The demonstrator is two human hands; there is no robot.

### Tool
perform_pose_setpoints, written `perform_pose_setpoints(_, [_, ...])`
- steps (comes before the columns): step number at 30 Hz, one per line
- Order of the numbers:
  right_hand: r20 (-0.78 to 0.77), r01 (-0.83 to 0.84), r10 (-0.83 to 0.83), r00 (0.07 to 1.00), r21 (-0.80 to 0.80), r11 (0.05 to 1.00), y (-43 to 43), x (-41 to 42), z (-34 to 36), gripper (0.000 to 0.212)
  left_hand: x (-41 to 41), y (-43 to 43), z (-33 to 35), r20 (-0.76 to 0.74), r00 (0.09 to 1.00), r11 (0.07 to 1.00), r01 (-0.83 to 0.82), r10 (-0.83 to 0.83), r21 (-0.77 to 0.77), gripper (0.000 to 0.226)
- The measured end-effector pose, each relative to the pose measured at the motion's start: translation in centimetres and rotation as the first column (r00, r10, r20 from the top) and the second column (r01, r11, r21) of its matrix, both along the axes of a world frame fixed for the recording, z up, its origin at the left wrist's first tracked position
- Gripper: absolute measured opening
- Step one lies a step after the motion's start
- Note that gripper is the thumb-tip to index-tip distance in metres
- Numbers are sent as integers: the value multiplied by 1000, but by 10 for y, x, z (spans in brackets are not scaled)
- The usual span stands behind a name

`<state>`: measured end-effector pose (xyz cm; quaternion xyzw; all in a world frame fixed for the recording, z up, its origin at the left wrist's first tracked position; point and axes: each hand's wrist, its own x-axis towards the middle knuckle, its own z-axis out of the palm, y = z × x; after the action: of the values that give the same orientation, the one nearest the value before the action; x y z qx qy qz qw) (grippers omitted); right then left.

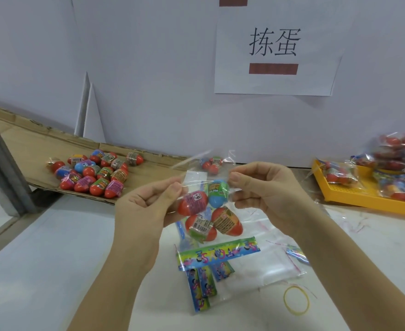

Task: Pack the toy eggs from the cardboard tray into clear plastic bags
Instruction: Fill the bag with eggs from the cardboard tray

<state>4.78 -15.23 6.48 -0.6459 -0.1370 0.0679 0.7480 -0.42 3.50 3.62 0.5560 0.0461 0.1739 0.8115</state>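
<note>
The yellow tray [349,193] and the filled bags [397,154] piled on it are cut by the right edge, and those bags are blurred. Behind, a small bag of eggs [211,164] is partly hidden by the clear bag [196,181] that I hold. The print on the egg labels [223,222] is too small to read

Red eggs [193,203] in a clear bag [207,180].
Eggs mostly red, one blue-green, labels pink, green, orange; brown tray [29,144]; yellow basket [354,195] and band [284,301]; white sign [232,75], black characters.
</note>
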Motion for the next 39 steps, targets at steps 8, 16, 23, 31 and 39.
perform_pose_setpoints(8, [39, 0, -2, 999, 44, 999, -4, 2, -1, 9, -2, 1, 3, -21, 979, 978, 201, -202, -47, 33])
perform_pose_setpoints(16, [-3, -26, 26, 1000, -7, 1000, 0, 0, 0, 26, -2, -4, -1, -18, 996, 993, 91, -90, 76, 17])
perform_pose_setpoints(23, [-75, -65, 52, 996, -190, 980, 9, -5, -3, 40, -4, -8, 0, 3, 998, 987, 67, -69, 148, 15])
perform_pose_setpoints(31, [-61, 28, -40, 997, -185, 982, 10, -7, 1, 31, -3, -12, -1, -31, 996, 996, 85, -86, -24, 38])
perform_pose_setpoints(39, [-86, -55, 49, 995, -66, 996, 2, -5, 3, 26, -5, -11, 1, 13, 999, 999, -32, 32, -14, 11])
